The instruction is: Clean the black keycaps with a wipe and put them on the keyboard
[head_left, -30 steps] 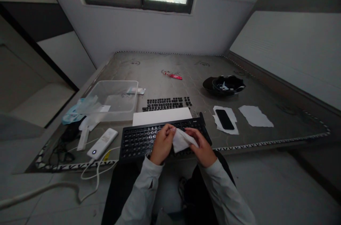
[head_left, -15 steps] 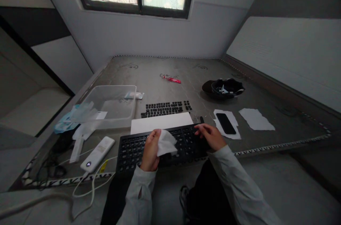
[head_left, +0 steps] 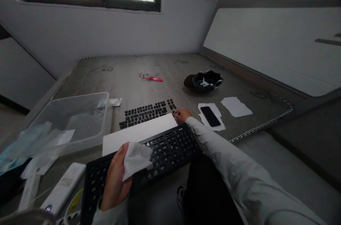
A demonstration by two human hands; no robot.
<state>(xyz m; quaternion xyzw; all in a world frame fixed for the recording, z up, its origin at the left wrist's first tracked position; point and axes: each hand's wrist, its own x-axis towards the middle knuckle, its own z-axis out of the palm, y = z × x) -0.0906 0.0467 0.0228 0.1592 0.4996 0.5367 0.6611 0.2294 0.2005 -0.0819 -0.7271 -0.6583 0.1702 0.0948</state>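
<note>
A black keyboard (head_left: 170,148) lies tilted across my lap against the near edge of the bed, many of its key positions bare. My left hand (head_left: 117,173) grips a white tissue (head_left: 137,157) over the keyboard's left half. Beyond a white board (head_left: 138,129), rows of loose black keycaps (head_left: 145,112) are laid out on the grey mattress (head_left: 149,92). At the right end of those rows, my right hand (head_left: 182,114) pinches a small dark keycap (head_left: 174,112) close to the surface, partly hidden by the fingertips.
A clear plastic bin (head_left: 106,122) stands on the left, with a white power bank (head_left: 64,187) and cables nearer me. Rightward lie a phone (head_left: 210,116) on white paper, another paper sheet (head_left: 236,106) and a dark cap (head_left: 204,82). A red packet (head_left: 152,78) lies farther back.
My right hand has moved from the keyboard's right end forward to the keycap rows. The left hand still holds the tissue. The view has turned to the right, and the keyboard is tilted more.
</note>
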